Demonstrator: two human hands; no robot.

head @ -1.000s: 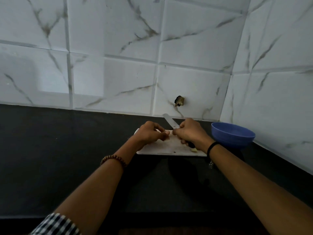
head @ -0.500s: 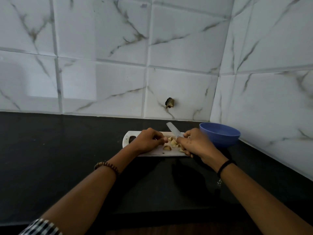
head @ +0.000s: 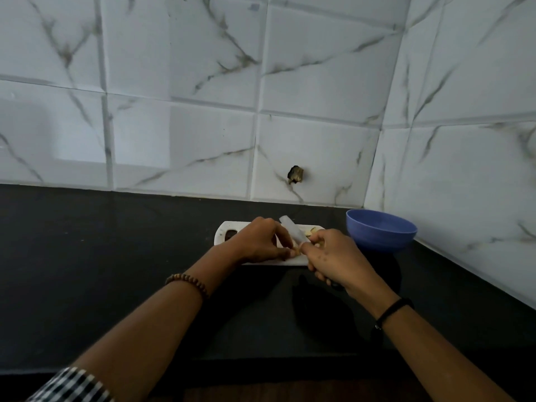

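Blue bowl [head: 381, 233]; white cutting board [head: 224, 229]; black counter [head: 101, 256]; white tiles [head: 185, 134], grey veining; pieces [head: 312, 231] maybe pale yellow.

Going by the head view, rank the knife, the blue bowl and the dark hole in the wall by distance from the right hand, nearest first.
1. Knife: gripped in the right hand, blade pointing away.
2. Blue bowl: just to the hand's right.
3. Dark hole: on the wall, farthest back.

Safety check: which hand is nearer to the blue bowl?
Right. The right hand, gripping the knife, is beside the blue bowl; the left hand, pinching a food piece, is farther left.
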